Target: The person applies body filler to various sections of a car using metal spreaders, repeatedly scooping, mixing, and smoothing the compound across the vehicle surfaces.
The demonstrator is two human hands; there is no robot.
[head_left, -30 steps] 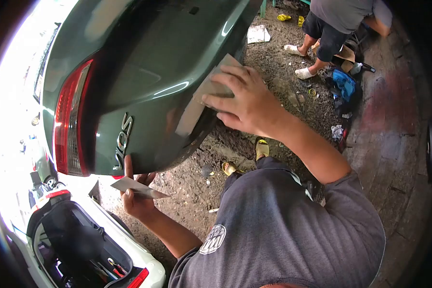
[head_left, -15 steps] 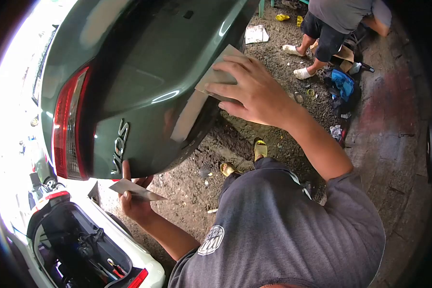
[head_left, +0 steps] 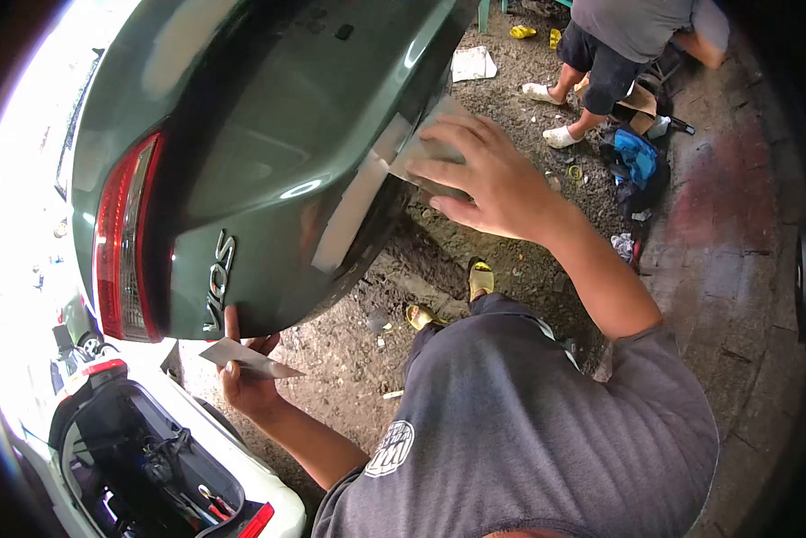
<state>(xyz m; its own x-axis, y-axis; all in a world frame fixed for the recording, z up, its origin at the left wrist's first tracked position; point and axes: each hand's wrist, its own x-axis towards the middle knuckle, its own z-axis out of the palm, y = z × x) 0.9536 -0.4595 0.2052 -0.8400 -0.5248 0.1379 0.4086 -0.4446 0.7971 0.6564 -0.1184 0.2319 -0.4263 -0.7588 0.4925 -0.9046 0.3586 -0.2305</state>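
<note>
From my remote view, the right hand (head_left: 497, 184), gripping a thin plate (head_left: 409, 156), has uncovered the pale strip's (head_left: 353, 208) upper end; below the strip, the left hand (head_left: 249, 391) still grips another plate (head_left: 249, 358).

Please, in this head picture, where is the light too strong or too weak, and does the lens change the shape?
Head view: far left is washed out to white, and glare streaks mark the green car; head view: the open trunk is in shadow; head view: black corners suggest wide-lens distortion.
</note>
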